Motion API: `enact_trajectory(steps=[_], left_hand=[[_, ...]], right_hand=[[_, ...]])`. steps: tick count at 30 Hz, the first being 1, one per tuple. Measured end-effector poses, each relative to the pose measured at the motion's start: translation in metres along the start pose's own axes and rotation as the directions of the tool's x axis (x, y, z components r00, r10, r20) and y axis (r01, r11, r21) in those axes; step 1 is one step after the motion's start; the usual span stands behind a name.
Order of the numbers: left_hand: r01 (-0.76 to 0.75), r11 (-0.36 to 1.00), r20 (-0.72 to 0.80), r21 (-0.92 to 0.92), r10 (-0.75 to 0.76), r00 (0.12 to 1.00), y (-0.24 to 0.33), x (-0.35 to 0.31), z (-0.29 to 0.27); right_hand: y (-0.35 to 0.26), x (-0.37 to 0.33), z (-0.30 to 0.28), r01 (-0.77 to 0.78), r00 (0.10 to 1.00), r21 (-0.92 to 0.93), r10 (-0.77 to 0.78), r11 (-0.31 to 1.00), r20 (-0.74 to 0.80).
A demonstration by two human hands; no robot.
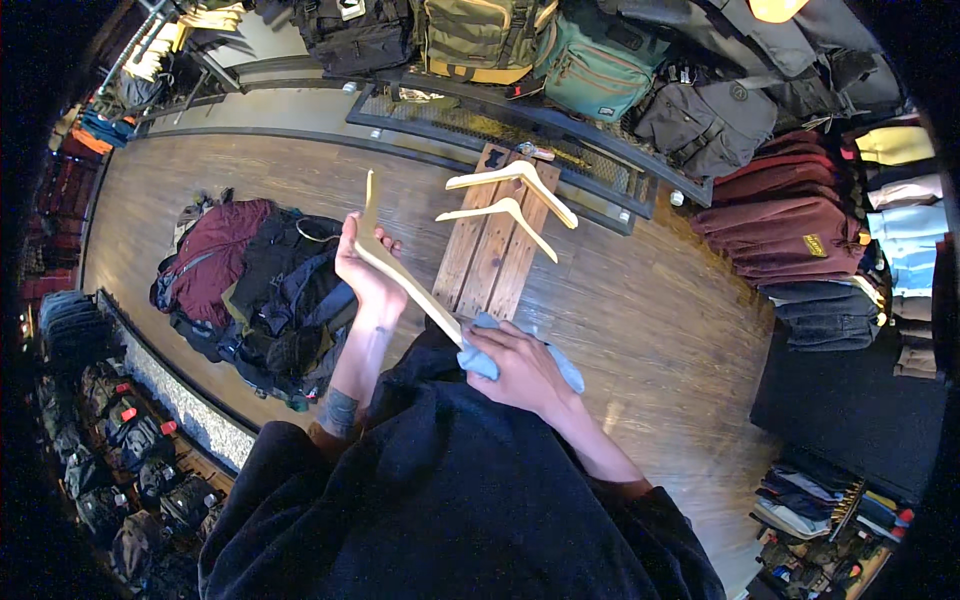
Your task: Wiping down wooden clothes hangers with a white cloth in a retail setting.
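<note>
A pale wooden clothes hanger (415, 290) slants across in front of me. My left hand (372, 272) is closed around its middle, with one arm of the hanger pointing up and away. At the lower right end, my right hand (520, 372) presses a light blue cloth (566, 370) round the wood; its fingers partly cover both. Beyond my hands, two more wooden hangers lie on a slatted wooden bench (468, 255): the farther hanger (521, 172) and the nearer hanger (508, 207).
To the left, a heap of dark and maroon clothes (270, 275) lies on the wooden floor (640, 330). Bags, including a green backpack (600, 70), line the far shelf. Maroon garments (775, 205) hang at right. Black bags (140, 450) fill the lower left.
</note>
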State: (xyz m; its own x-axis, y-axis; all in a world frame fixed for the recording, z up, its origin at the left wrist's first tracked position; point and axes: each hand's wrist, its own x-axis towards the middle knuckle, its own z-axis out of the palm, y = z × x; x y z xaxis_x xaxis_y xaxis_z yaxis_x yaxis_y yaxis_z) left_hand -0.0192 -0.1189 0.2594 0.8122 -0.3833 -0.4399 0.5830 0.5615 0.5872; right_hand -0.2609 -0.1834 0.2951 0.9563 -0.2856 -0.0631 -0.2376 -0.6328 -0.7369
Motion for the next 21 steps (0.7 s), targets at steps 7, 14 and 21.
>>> enact_trajectory(steps=[7,14,21], left_hand=[[0.137,0.989,0.169,-0.061,-0.125,0.978,-0.039,-0.043,0.026],[0.06,0.995,0.239,-0.08,-0.039,0.97,-0.009,-0.016,0.044],[0.055,0.994,0.158,-0.09,-0.04,0.987,-0.001,0.003,0.032]], right_hand=[[-0.016,0.066,-0.002,0.107,0.922,0.003,-0.098,0.994,-0.374],[-0.017,0.04,-0.011,0.087,0.961,-0.065,-0.101,0.994,-0.258],[-0.001,0.005,-0.008,0.085,0.977,0.053,-0.073,0.995,-0.202]])
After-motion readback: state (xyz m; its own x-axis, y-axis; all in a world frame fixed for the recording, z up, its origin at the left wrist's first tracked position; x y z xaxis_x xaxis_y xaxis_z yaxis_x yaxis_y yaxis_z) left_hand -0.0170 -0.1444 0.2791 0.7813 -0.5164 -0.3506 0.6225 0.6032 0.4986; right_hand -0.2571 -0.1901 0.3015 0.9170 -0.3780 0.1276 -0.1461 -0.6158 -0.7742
